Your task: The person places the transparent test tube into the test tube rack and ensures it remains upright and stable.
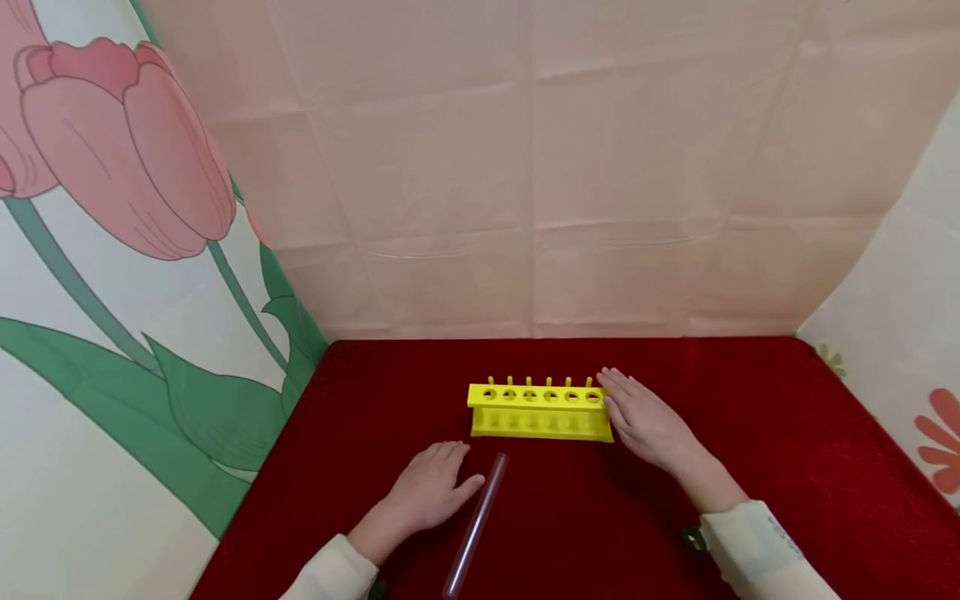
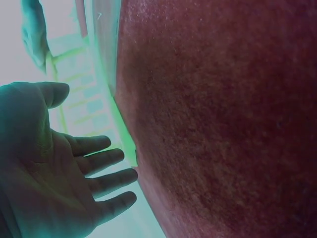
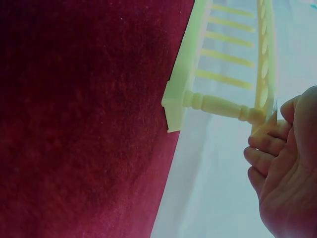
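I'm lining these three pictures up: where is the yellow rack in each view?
Head: the yellow rack is below centre, slightly right, with the right hand at its right end.
Left wrist: left of centre, greenish, near the left hand.
Right wrist: upper right, running off the top edge.
Shared landmark: the red cloth.

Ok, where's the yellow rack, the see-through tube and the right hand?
Yellow rack (image 1: 540, 402), head view: top bar, between middle holes.
See-through tube (image 1: 476, 526), head view: halfway along its length.
Right hand (image 1: 647, 425), head view: back of the hand.
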